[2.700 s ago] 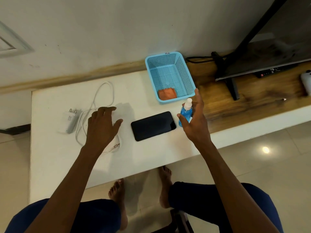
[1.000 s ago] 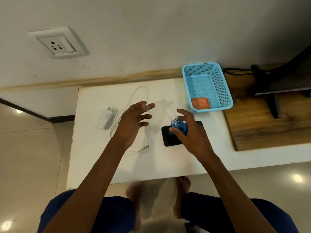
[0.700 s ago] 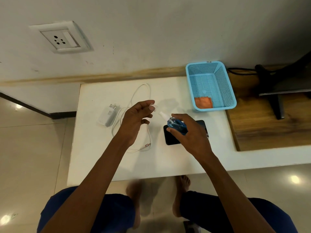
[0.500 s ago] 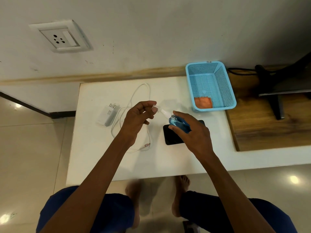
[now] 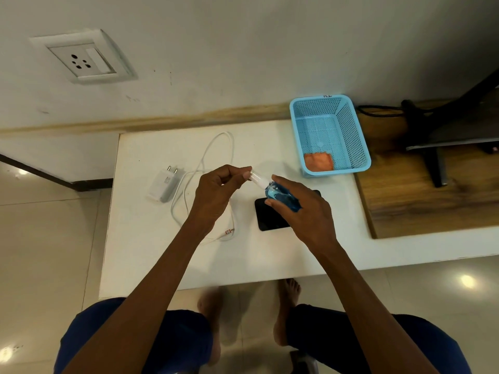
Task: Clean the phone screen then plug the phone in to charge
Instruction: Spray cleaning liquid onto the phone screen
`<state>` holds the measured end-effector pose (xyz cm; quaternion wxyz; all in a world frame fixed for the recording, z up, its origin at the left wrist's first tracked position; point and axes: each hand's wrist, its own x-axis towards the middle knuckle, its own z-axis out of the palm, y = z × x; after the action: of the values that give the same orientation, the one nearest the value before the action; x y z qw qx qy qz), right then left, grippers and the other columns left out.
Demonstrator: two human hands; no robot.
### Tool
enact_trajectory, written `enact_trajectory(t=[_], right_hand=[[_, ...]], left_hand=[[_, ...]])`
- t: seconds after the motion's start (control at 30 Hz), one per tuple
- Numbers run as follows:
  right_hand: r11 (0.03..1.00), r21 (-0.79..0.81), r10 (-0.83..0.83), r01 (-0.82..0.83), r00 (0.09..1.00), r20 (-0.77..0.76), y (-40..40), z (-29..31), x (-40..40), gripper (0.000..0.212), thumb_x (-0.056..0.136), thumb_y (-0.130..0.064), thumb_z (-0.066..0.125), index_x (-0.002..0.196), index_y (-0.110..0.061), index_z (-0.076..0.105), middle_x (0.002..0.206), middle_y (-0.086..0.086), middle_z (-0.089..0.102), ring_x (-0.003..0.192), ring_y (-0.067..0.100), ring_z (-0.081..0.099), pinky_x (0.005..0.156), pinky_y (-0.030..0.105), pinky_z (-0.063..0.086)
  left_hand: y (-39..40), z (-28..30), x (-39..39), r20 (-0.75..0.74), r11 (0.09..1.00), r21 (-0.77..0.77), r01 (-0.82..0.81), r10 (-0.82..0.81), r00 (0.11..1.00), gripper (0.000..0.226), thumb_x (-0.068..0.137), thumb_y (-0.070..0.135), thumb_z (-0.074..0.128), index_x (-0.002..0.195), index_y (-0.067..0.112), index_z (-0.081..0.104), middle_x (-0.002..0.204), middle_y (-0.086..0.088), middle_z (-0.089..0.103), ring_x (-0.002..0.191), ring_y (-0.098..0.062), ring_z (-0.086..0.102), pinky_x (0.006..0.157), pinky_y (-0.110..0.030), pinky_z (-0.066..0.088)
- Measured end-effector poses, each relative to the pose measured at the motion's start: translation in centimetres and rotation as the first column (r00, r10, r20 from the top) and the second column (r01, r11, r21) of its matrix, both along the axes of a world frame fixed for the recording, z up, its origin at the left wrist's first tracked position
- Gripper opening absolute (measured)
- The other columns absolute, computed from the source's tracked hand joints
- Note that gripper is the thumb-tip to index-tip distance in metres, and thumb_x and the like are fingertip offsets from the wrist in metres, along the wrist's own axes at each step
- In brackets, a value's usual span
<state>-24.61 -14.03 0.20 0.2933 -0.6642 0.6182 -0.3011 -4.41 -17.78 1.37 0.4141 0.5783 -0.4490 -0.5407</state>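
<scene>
A black phone (image 5: 270,218) lies face up on the white table (image 5: 162,252), partly hidden under my right hand. My right hand (image 5: 302,211) grips a small blue spray bottle (image 5: 279,195), tilted above the phone with its top pointing left. My left hand (image 5: 218,193) pinches the bottle's clear cap (image 5: 256,176) at its tip. A white charger plug (image 5: 164,184) and its looped white cable (image 5: 205,157) lie left of the phone. An orange cloth (image 5: 318,161) sits in the blue basket (image 5: 351,136).
A wall socket with a switch (image 5: 81,59) sits on the wall, up and left of the table. A wooden board (image 5: 418,201) with a dark monitor stand (image 5: 434,163) adjoins the table on the right. My knees and bare feet are below the table's front edge.
My right hand lifted the spray bottle off the table and tilted it over the phone. My left hand rose from the cable and closed its fingertips on the bottle's cap.
</scene>
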Motion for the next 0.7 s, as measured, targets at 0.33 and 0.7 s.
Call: enact_trajectory(t=[0.33,0.7], right_hand=[[0.998,-0.044,-0.048,0.051,0.998,0.049,0.6,0.6,-0.5,0.071,0.083,-0.077,0.045,0.137,-0.033,0.056,0.102,-0.026,0.061,0.092,-0.02,0.053,0.073,0.0,0.041],[0.924,0.382,-0.233,0.022,0.825,0.516,0.2,1.8,-2.6,0.027,0.08,-0.055,0.068,0.106,-0.046,0.07,0.097,-0.013,0.073,0.076,0.015,0.071,0.066,0.024,0.057]], left_hand=[[-0.1,0.6,-1.8,0.06,0.997,-0.082,0.004,0.001,0.998,0.007,0.088,0.035,0.072,0.086,0.038,0.077,0.1,0.017,0.075,0.083,0.001,0.062,0.079,-0.033,0.047],[-0.7,0.8,-4.2,0.119,0.989,-0.125,0.078,-0.063,0.991,0.007,0.088,0.041,0.071,0.087,0.036,0.076,0.1,0.019,0.075,0.099,-0.006,0.068,0.085,-0.034,0.049]])
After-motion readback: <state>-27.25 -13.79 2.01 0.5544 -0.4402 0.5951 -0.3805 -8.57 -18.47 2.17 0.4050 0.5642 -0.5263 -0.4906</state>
